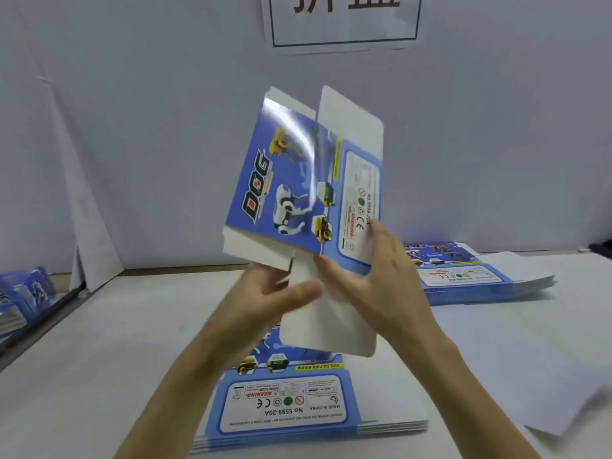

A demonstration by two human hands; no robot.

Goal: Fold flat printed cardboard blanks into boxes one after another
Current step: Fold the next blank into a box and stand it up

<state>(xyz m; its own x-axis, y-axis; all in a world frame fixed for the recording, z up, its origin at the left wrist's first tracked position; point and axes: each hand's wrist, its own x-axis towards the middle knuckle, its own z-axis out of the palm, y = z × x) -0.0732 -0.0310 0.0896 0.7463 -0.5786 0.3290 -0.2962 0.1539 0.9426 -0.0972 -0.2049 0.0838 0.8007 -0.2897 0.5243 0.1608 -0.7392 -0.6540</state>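
Nearest me, a stack of flat blanks lies on the surface. Above it my left grip, blurred, pinches the raised blank by its lower white flap. My right grip presses straight fingers against its side panel. Its long axis stands nearly upright, the top tilted right. A second stack lies beyond.

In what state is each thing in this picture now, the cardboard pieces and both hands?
held blank: lifted off the table, partly opened, end flaps not folded.
left hand: pinches its lower white flap, blurred.
right hand: straight fingers press on its side panel.
near stack: flat blanks, lying on the table.
far stack: flat blanks, lying on the table.
boxes at left edge: seemingly folded, blurred.
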